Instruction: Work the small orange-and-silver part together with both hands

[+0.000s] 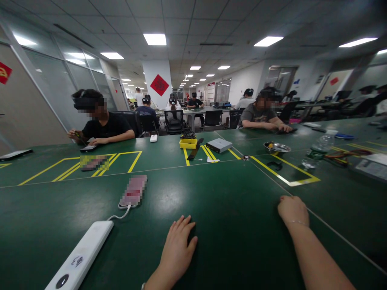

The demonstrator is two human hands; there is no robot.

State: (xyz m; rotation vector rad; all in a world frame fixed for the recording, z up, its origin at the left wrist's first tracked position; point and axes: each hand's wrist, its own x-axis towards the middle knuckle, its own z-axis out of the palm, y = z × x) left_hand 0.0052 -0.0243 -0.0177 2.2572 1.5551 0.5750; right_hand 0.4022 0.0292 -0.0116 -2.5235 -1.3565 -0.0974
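Palm down on the green table [236,237], my left hand [179,249] lies flat with its fingers apart and nothing under them that I can see. My right hand [294,211] rests further right in a loose fist, and no object shows in it. Left of my left hand, a white power bank [83,253] with handwriting on it lies at a slant. Its short white cable [122,215] runs to a phone [134,191] whose screen is blurred out.
Beyond are a yellow tray [188,143] of dark cables, a grey box [219,145], a metal bowl [276,148] and a plastic bottle [320,149]. Yellow tape marks the table. Two people [105,125] sit across, one at left, one at right; others sit further back.
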